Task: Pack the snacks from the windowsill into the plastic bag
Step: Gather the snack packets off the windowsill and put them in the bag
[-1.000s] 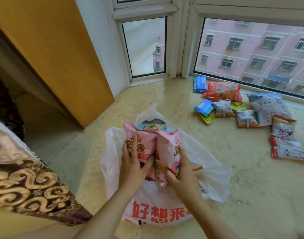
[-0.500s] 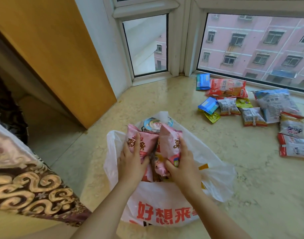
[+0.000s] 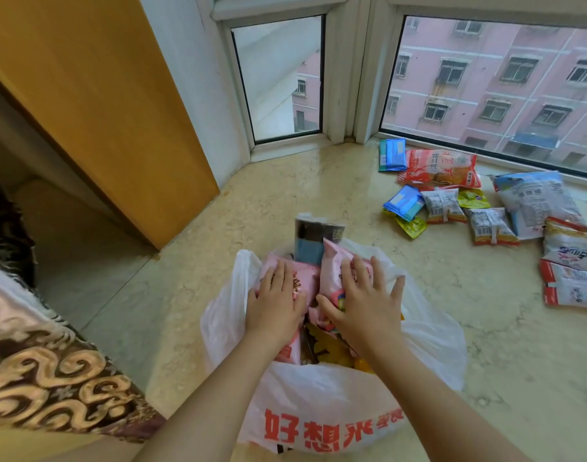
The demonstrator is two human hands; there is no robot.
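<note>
Head view: left hand (image 3: 274,301), right hand (image 3: 362,301) both spread flat, pressing pink snack packs (image 3: 332,271) into plastic bag (image 3: 428,341).

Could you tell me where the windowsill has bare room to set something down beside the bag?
Bare stone lies between the plastic bag and the loose snack packets, and left of the bag toward the wooden panel. It is crowded along the big window, and in the bag mouth under the left hand and right hand.
</note>
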